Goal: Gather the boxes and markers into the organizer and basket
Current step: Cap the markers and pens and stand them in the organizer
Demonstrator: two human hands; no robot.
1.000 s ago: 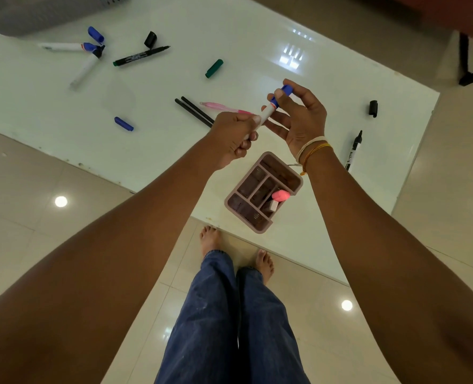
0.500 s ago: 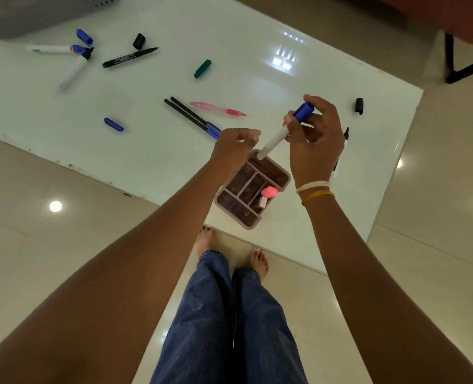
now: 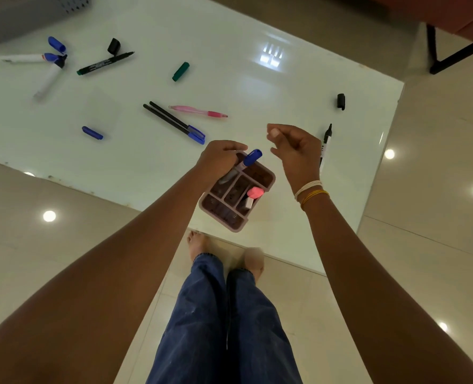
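Over the brown compartmented plastic organizer [image 3: 268, 177], the left hand [image 3: 220, 159] grips a blue-capped white marker [image 3: 243, 163], right hand [image 3: 296, 148] loosely open and empty; misaiming could catch a divider.

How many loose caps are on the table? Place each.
5: a blue cap far left, a black cap beside it, a green cap mid-table, a second blue cap near the front edge, a second black cap far right. Others may be hidden.
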